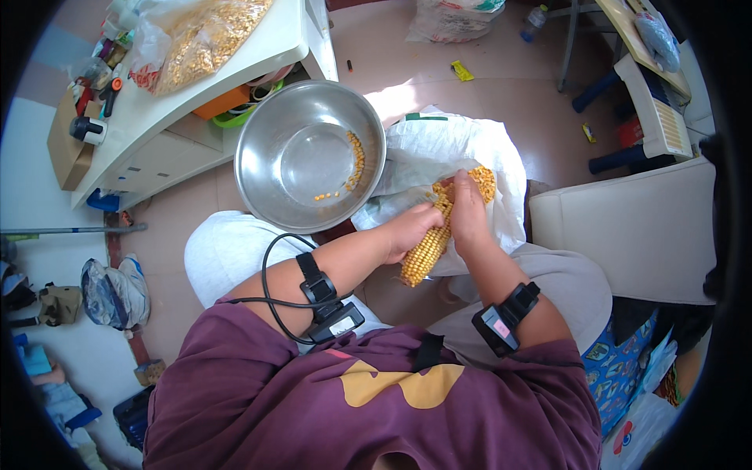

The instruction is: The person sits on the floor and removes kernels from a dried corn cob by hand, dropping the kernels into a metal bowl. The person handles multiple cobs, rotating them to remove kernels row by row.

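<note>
An ear of dried yellow corn [424, 254] slants between my hands above the gap between my knees. My left hand [416, 230] is closed around its left side. My right hand [468, 205] lies along the upper right side, fingers pointing away from me, close to loose kernels [483, 181] or a second cob at the sack; which one is unclear. Beneath and beyond the hands lies an open white woven sack [499, 141]. A large stainless steel basin [252, 117] stands left of the sack, with a thin curve of yellow kernels [356, 164] inside it.
A white desk [282, 44] at the upper left holds a clear plastic bag of kernels [205, 44]. A cream padded seat [628, 229] is close on the right. Farther off on the floor are a filled plastic bag [455, 20], a yellow wrapper [462, 71] and a plastic bottle [534, 24].
</note>
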{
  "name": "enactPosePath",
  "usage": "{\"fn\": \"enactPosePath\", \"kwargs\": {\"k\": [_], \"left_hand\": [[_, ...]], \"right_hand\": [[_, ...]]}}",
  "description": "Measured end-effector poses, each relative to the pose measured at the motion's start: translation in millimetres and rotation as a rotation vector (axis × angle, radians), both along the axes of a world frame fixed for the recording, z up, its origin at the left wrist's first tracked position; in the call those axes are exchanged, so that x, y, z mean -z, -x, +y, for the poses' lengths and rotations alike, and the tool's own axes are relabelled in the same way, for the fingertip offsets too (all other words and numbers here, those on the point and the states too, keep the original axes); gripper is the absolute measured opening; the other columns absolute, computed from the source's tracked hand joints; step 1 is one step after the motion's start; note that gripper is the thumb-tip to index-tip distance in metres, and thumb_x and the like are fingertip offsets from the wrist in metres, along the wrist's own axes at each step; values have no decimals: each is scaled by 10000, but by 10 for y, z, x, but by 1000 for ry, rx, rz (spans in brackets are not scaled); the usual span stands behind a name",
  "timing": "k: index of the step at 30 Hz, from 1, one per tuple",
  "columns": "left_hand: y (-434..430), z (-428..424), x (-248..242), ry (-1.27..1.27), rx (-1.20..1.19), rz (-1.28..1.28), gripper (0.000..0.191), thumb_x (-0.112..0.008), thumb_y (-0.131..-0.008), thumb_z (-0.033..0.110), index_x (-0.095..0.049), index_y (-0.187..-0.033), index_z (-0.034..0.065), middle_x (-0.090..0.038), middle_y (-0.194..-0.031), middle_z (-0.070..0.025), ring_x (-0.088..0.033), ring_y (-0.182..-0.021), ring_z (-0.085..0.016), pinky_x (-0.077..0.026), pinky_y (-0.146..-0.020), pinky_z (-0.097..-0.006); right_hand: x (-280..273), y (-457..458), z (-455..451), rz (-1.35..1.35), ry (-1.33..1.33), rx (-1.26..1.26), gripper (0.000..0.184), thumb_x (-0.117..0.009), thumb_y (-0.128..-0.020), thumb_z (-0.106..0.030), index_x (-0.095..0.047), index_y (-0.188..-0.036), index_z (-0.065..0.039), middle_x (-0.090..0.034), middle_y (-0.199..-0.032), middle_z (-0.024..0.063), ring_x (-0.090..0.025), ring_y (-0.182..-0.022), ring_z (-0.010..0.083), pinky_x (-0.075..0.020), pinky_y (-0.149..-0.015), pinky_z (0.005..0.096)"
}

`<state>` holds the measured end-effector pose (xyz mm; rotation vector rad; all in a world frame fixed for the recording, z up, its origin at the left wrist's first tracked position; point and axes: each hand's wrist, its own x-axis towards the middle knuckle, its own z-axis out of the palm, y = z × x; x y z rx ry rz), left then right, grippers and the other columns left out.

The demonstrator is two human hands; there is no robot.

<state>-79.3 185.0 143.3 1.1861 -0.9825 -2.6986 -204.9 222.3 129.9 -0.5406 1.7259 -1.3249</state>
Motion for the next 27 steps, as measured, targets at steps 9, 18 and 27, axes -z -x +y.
{"fn": "enactPosePath", "kwargs": {"k": [9,18,27], "left_hand": [[40,93,57,346,135,-115,372,-493,-869,188,-409,-1195,29,-564,-890,-94,-581,-698,-168,-491,-611,-296],[46,58,-54,240,66,-93,486,-512,-844,221,-375,-1257,7,-537,-962,-124,-560,-774,-177,-485,-656,-324],[50,37,61,865,384,-214,934,-587,-792,181,3,-1462,-92,-363,-1384,-346,-396,-1308,-395,-344,-1074,-374]], "right_hand": [[61,35,-43,-58,-73,128,514,-433,-989,-409,-551,-662,-31,-539,-658,50,-470,-634,149,-407,-640,300],[88,188,-138,-601,-57,319,497,-285,-1020,-435,-548,-953,-19,-616,-897,129,-603,-848,236,-484,-837,358],[195,-29,-49,179,-143,50,364,-456,-980,-321,-567,-1085,9,-633,-1028,184,-598,-951,275,-455,-845,374]]}}
